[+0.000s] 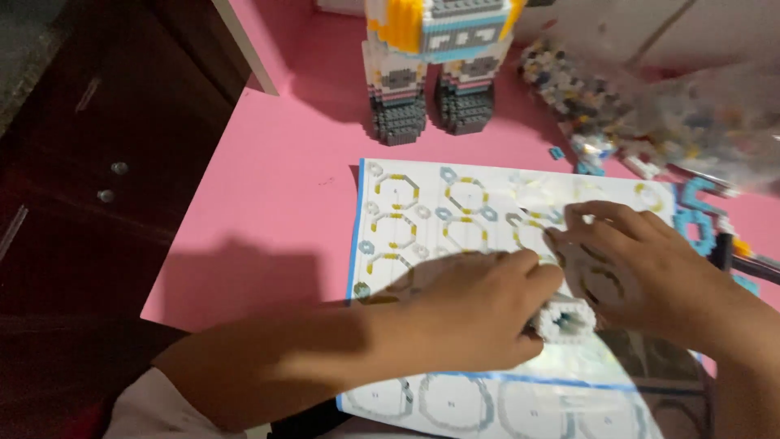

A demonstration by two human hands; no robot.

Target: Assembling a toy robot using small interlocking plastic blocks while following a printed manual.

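Two hands meet over the instruction sheet [422, 211], and the work between them is small and fiddly, so go slowly. Starting at the left, the dark cabinet and the pink tabletop [268, 187] beside it hold nothing that you need; your elbow room lies there. Next comes your left hand [467, 313], curled narrow around the white ring of small bricks [565, 319], thumb and fingers closed on its near side. The ring rests low on the sheet, just above its blue line. Keep that grip steady and let the sheet bear the ring's weight, since a build this size would likely crack under a squeeze. Your right hand [630, 272] lies against the ring's far side, fingers bent over its top; whether it pinches a loose brick I cannot tell, as the fingertips are blurred. Press straight down rather than at a slant, and keep the diagrams uncovered so you can compare. Behind, the brick robot figure [435, 65] stands upright, well apart. At the right, the clear bag of loose bricks [682, 114] lies near your right wrist; mind it.
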